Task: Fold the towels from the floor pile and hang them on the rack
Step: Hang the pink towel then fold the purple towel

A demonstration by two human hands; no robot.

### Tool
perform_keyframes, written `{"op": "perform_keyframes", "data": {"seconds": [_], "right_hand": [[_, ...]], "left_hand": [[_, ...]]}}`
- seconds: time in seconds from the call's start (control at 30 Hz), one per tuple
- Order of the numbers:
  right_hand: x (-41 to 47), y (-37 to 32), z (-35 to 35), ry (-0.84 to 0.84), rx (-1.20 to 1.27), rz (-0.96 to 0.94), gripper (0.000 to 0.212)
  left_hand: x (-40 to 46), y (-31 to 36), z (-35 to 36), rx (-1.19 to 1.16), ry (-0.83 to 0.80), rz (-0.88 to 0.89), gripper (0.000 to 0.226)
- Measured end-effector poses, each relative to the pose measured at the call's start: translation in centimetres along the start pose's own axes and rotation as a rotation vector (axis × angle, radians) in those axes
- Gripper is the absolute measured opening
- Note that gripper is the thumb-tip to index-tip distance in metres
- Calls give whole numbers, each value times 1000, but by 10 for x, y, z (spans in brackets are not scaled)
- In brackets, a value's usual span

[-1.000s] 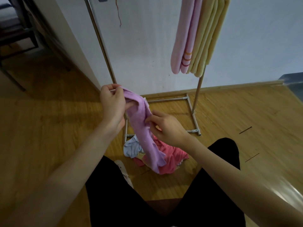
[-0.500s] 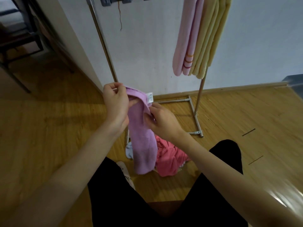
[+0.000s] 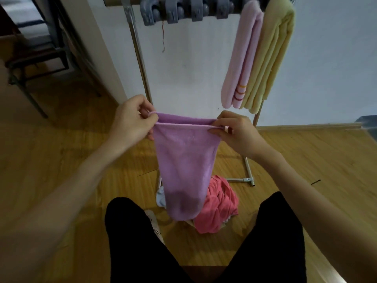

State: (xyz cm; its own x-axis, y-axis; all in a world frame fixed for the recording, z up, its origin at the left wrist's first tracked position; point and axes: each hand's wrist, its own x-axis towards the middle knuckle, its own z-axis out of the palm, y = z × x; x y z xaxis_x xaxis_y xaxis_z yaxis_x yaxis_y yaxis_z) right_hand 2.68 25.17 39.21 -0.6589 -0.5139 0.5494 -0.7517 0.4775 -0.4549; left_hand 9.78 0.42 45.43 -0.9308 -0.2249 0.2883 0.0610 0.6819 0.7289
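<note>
Behind my grips I see the rack (image 3: 140, 64), with a pink towel (image 3: 240, 64) and a yellow towel (image 3: 273, 58) hanging on it above my right hand. The purple towel (image 3: 185, 160) hangs between both grips. Below it, a red towel (image 3: 220, 209) lies on the floor (image 3: 61, 160). My left hand (image 3: 132, 119) and right hand (image 3: 234, 131) each pinch one top corner.
</note>
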Motion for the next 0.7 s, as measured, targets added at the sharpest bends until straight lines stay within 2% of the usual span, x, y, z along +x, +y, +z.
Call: {"op": "perform_keyframes", "data": {"seconds": [0.17,0.53,0.7], "right_hand": [[12,-1,-16,23,55,-19,11],[20,-17,-53,281,144,81,7],[19,-13,-61,313,173,91,24]], "left_hand": [[10,8,-16,181,-72,89,6],[34,41,-30,121,-102,220,4],[35,49,-26,187,-119,262,8]]}}
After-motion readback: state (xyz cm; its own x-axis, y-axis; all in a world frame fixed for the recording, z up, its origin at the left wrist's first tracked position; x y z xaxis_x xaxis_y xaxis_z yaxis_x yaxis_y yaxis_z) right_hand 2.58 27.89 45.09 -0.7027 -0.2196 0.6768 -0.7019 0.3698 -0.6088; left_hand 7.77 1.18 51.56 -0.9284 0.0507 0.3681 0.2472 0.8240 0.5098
